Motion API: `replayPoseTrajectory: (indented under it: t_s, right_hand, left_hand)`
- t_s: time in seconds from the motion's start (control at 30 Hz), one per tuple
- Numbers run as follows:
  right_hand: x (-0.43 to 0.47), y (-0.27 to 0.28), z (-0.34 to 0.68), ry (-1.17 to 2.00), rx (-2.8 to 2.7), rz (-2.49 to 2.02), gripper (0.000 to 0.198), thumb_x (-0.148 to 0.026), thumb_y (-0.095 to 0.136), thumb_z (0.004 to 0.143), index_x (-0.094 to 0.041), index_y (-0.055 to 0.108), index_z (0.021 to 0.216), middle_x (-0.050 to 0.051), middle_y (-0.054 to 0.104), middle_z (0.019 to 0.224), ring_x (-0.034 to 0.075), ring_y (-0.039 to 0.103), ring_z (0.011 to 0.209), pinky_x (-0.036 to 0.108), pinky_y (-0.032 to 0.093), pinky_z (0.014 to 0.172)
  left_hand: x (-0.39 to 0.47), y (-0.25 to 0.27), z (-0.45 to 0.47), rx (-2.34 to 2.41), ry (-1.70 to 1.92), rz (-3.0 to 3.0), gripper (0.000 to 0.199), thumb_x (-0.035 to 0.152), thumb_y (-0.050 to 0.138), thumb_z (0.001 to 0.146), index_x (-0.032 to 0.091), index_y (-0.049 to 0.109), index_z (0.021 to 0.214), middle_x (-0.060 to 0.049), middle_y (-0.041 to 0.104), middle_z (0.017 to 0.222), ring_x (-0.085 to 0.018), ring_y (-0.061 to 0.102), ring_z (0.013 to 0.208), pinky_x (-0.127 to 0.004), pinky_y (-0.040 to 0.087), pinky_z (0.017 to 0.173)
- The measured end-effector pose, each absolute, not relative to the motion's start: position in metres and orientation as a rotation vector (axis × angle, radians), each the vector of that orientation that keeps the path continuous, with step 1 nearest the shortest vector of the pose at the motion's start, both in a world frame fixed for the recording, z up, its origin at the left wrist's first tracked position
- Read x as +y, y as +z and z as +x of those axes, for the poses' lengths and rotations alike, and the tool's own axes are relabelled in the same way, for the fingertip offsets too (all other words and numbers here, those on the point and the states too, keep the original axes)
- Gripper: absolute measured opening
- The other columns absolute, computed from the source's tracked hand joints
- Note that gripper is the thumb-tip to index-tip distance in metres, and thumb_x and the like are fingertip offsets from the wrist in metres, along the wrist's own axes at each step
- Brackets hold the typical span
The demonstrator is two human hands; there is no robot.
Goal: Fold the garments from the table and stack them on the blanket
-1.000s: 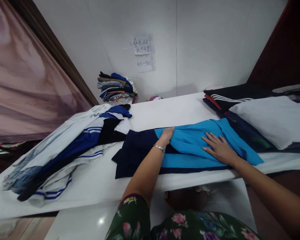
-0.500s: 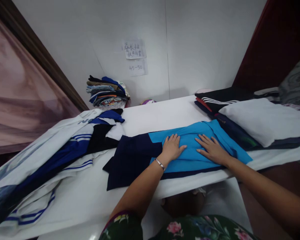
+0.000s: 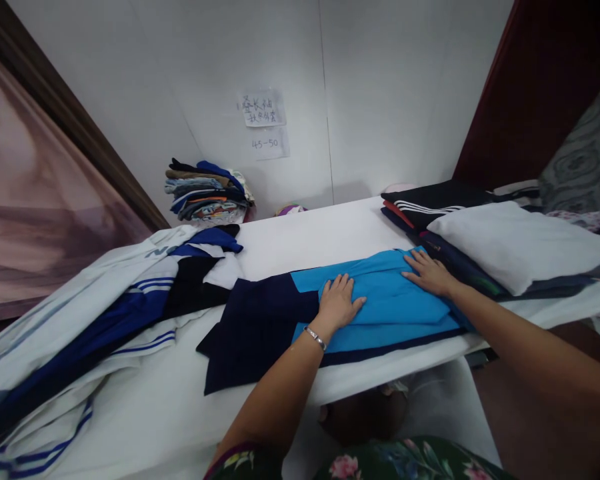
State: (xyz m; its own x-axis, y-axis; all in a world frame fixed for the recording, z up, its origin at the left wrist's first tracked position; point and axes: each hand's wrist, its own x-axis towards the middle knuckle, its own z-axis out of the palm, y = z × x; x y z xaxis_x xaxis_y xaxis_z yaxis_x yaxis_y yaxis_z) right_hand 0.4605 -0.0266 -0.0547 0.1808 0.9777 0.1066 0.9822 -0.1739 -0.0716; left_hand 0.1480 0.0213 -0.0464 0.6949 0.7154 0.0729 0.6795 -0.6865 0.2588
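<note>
A jacket (image 3: pixel 380 317), bright blue with a dark navy part at its left end, lies partly folded on the white-covered table (image 3: pixel 310 243). My left hand (image 3: pixel 339 305) rests flat on the middle of the blue cloth, fingers spread, a silver bracelet on the wrist. Near the right end of the blue part lies my right hand (image 3: pixel 427 272), palm down with its fingers stretched out. Neither hand grips the cloth. Part of the jacket's right end is hidden under my right hand and forearm.
Loose white, blue and black garments (image 3: pixel 130 293) spread over the table's left side. Behind them stands a stack of folded clothes (image 3: pixel 205 190). At the right, a white folded garment (image 3: pixel 520 240) lies on dark clothes beside a striped black one (image 3: pixel 435 200). Paper signs (image 3: pixel 265 123) hang on the wall.
My right hand has moved right and farther back along the blue cloth. The jacket's right-end flap, which stuck out before, now lies folded in. My left hand stays on the middle.
</note>
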Motion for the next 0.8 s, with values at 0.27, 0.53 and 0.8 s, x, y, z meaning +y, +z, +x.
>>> replayPoseTrajectory:
  t_s: [0.27, 0.53, 0.8]
  right_hand:
    - [-0.025, -0.061, 0.466, 0.058, -1.924, -2.293, 0.073, -0.068, 0.025, 0.089, -0.026, 0.037, 0.148, 0.011, 0.032, 0.155, 0.035, 0.021, 0.145, 0.061, 0.031, 0.107]
    - [-0.046, -0.031, 0.409, -0.012, -2.071, -2.07, 0.065, -0.063, 0.025, 0.093, -0.033, 0.033, 0.15, 0.005, 0.023, 0.159, 0.032, 0.017, 0.146, 0.061, 0.02, 0.113]
    - [-0.045, -0.076, 0.364, -0.01, -2.222, -2.043, 0.073, -0.069, 0.028, 0.088, -0.03, 0.04, 0.147, 0.009, 0.03, 0.156, 0.034, 0.023, 0.144, 0.062, 0.023, 0.111]
  left_hand:
    - [0.023, -0.045, 0.147, 1.113, 0.241, 2.653, 0.063, 0.056, 0.035, 0.094, 0.019, 0.041, 0.145, -0.011, 0.032, 0.156, -0.027, 0.023, 0.146, -0.048, 0.017, 0.119]
    - [0.021, -0.05, 0.146, 1.096, 0.294, 2.695, 0.06, 0.055, 0.036, 0.095, 0.021, 0.042, 0.144, -0.009, 0.035, 0.155, -0.026, 0.026, 0.145, -0.046, 0.018, 0.119]
    - [0.019, -0.048, 0.144, 1.048, 0.286, 2.69, 0.059, 0.054, 0.039, 0.094, 0.021, 0.041, 0.143, -0.009, 0.035, 0.155, -0.026, 0.028, 0.144, -0.047, 0.023, 0.117]
